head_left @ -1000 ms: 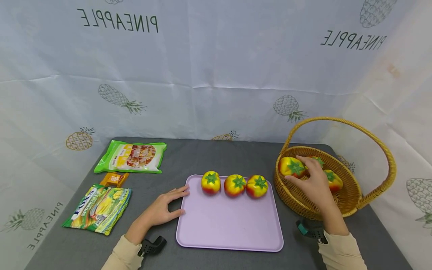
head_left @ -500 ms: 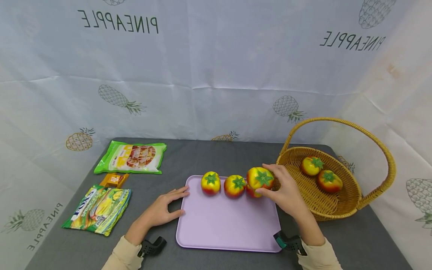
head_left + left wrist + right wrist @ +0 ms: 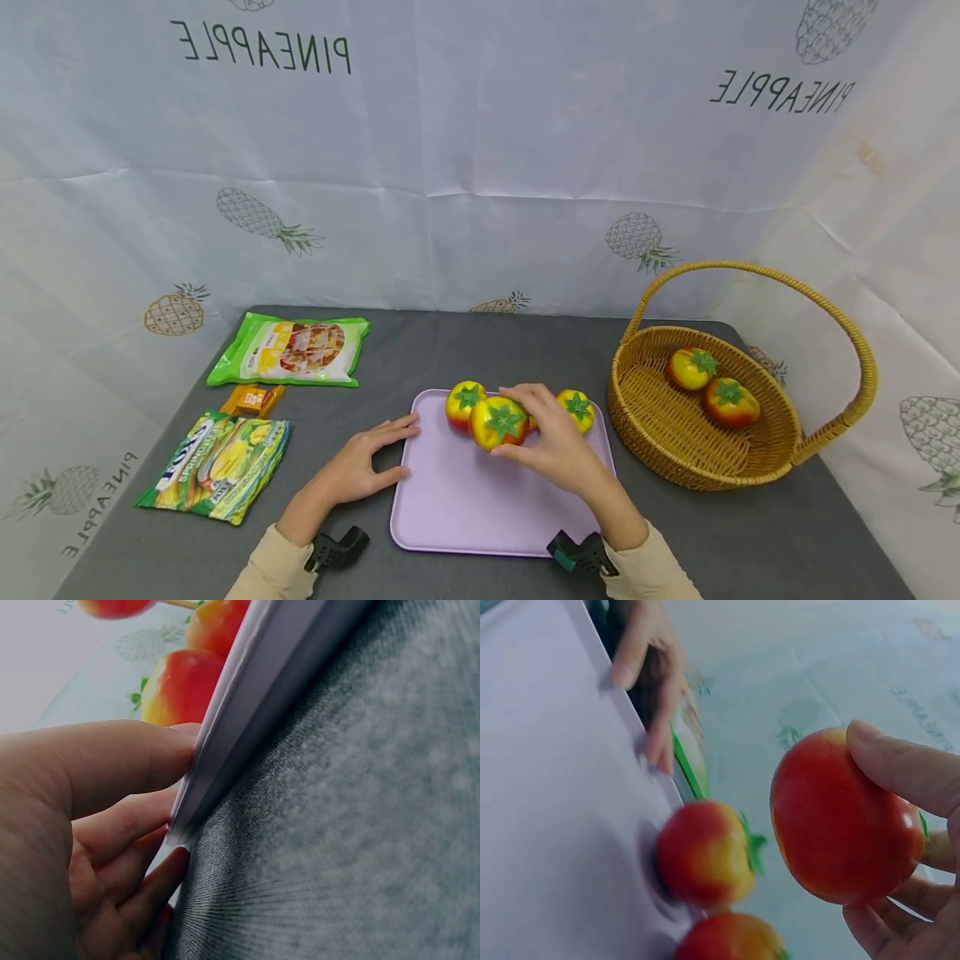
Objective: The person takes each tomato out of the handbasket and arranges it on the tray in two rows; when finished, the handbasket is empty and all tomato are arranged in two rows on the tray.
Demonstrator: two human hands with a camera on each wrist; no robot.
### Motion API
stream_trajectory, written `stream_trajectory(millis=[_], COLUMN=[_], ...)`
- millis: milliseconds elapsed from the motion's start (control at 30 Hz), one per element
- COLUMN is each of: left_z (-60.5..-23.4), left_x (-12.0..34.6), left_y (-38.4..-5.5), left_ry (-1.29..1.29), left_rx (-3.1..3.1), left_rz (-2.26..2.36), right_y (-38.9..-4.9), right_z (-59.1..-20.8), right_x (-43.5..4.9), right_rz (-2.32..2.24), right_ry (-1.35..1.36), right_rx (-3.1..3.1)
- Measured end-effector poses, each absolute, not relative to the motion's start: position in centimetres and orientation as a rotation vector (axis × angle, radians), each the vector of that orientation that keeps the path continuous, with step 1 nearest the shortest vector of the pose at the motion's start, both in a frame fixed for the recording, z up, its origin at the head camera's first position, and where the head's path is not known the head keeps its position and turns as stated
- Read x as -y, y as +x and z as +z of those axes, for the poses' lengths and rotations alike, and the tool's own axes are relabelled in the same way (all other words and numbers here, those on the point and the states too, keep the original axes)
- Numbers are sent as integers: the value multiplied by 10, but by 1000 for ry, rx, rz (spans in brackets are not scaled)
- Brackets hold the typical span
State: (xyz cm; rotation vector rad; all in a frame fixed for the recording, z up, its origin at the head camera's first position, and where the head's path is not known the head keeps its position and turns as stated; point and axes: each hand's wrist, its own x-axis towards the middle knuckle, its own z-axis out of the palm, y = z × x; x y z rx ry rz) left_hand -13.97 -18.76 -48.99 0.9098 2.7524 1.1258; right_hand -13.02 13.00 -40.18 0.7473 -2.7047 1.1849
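My right hand (image 3: 558,442) holds a red-and-yellow tomato-like fruit (image 3: 498,422) with a green star-shaped top, thumb on one side and fingers on the other. In the right wrist view the held fruit (image 3: 847,817) is raised, apart from another fruit (image 3: 709,855) beside the rim. Below it lies a lilac tray (image 3: 487,517). Along the tray's far edge sit a left fruit (image 3: 463,398) and a right fruit (image 3: 577,407); a middle one is mostly hidden. My left hand (image 3: 360,467) touches the tray's left edge with thumb and fingertips, seen closely on the tray wall (image 3: 240,712).
A wicker basket (image 3: 667,454) with a tall handle stands at the right, holding two more such fruits (image 3: 731,402). At the left lie a green-edged food bag (image 3: 292,350), a small orange packet (image 3: 252,400) and a green-and-yellow packet (image 3: 217,467). A printed cloth hangs behind.
My right hand has lifted a fruit out of the basket and carried it left, over the tray's right fruit, to above the left part of the row. The left hand stays put.
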Motion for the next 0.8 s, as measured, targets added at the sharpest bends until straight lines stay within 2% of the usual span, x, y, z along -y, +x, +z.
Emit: stream_trajectory(millis=[300,800], left_z=[-489,-490], left_x=[188,188], left_y=[-140,-140], left_ry=[905,927], left_rx=[-2750,-2743], left_rz=[1134,1143], right_y=[-122,-117], right_z=[-421,-441], right_x=[-97,-87], right_rz=[1156,1027], right_ry=[935,1055], right_rx=[2792,2939])
